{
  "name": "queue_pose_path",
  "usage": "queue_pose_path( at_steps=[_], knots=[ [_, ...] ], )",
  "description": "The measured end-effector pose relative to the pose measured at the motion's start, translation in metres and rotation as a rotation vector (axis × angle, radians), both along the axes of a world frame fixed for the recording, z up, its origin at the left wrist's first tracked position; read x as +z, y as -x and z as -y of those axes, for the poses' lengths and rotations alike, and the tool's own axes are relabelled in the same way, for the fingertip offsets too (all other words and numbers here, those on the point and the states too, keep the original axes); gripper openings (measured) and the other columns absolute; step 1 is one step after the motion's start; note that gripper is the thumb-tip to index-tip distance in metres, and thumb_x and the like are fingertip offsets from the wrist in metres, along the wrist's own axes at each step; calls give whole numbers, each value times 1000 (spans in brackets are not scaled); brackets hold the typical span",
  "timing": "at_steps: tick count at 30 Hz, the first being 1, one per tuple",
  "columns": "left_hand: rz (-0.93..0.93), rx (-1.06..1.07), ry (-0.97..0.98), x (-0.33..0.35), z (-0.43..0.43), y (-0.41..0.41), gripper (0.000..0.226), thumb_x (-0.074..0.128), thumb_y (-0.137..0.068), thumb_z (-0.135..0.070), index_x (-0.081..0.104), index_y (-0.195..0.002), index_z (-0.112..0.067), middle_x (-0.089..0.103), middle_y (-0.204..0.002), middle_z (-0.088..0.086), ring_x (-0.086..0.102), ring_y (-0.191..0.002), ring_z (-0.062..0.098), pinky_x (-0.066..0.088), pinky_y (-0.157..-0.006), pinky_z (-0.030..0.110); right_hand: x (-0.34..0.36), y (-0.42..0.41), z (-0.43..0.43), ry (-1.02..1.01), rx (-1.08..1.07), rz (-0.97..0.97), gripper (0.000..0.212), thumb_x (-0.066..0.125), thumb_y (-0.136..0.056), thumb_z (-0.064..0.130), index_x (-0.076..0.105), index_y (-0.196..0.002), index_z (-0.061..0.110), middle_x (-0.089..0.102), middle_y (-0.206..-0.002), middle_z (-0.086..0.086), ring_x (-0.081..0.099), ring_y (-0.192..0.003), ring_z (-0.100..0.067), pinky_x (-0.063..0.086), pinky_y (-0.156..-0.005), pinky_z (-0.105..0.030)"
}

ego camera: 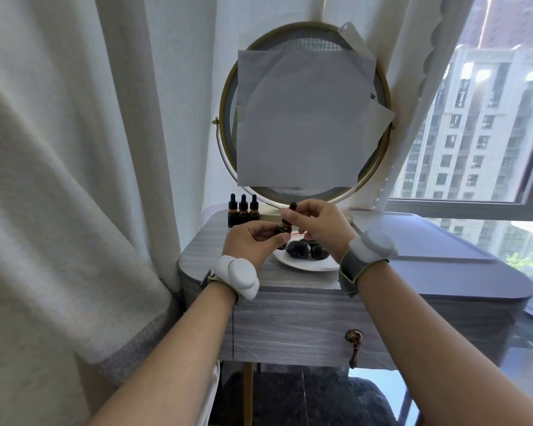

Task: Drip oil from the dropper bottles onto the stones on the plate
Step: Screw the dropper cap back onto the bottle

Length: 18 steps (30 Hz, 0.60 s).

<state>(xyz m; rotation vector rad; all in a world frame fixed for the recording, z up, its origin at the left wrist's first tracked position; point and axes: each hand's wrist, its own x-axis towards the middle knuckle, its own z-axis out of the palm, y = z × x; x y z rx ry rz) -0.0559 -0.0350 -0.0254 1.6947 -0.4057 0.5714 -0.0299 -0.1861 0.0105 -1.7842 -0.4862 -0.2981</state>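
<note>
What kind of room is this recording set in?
Probably a bedroom corner in a high-rise flat: a round vanity mirror on a small grey drawer table, long curtains, and apartment towers outside the window.

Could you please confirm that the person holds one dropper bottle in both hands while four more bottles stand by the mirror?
Not quite: three bottles, not four, stand by the mirror, as the head view shows. The rest is right: the left hand and the right hand hold one bottle.
</note>
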Motion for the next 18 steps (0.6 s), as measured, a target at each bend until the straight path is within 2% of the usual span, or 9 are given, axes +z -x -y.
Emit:
queue_pose_path(
  at_steps=[3,6,9,11,15,18],
  knots=[
    [1,-4,-5,-1,0,-1,19,77,-75,-16,69,-80,-33,69,-69,-23,65,-69,-8,45,-62,2,0,-1,1,23,-26,-19,35,73,-80,39,68,-95,8,65,-74,5,54,-59,-4,47,-56,-18],
    [1,10,-8,-1,0,-2,18,77,-75,-19,68,-79,-35,69,-72,-22,65,-70,-7,46,-63,3,2,0,9,-13,32,-51,19,71,-84,33,70,-97,19,70,-74,12,57,-60,-1,47,-54,-14],
    [-7,13,0,-1,1,-3,17,77,-75,-20,68,-79,-35,69,-72,-20,65,-69,-7,48,-65,5,3,1,15,-75,112,-60,24,67,-88,15,68,-112,15,74,-96,0,58,-65,-6,43,-53,-14],
    [-14,9,2,-1,1,-3,17,77,-75,-20,68,-77,-35,69,-70,-20,65,-68,-7,49,-65,7,3,2,15,-72,152,-46,26,64,-89,8,66,-115,12,72,-103,-8,55,-63,-7,40,-53,-15],
    [-6,0,-13,-2,0,-1,15,76,-76,-19,70,-80,-33,70,-71,-20,65,-68,-6,48,-64,6,3,2,13,-55,160,-21,24,63,-90,5,67,-112,8,69,-85,-3,46,-52,-4,37,-50,-14],
    [3,-15,-18,-2,-1,0,17,76,-76,-18,70,-80,-33,69,-70,-21,66,-69,-6,46,-63,4,3,1,11,-23,165,-22,18,61,-91,7,68,-108,10,65,-81,-6,37,-50,-6,34,-48,-15]
  ],
)
